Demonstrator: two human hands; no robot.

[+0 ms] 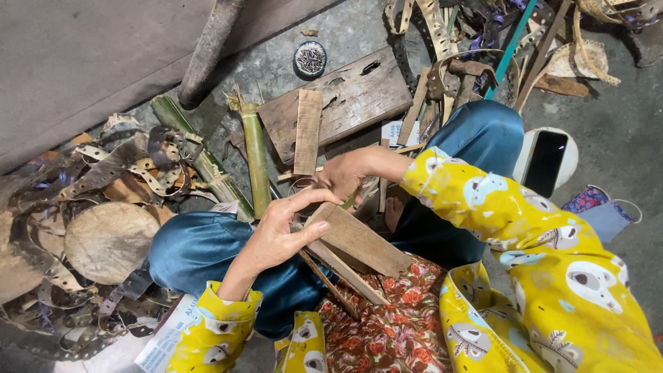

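Head view: a grey concrete floor (621,131) is seen, littered with offcuts. Counted: one weathered board (359,93), one narrow slat (307,131) laid across it, two green bamboo lengths (255,159), one round tin of nails (310,59), one phone (544,162). Two flat wooden pieces (359,242) are held over the lap. The left hand (280,231) is closed loosely on their upper end; the right hand (345,173) is curled just beyond, its grip not discernible.

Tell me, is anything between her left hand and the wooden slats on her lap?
Nothing visible. The left hand already lies on the upper end of the wooden slats. The right hand is just beyond, its fingers partly hidden.
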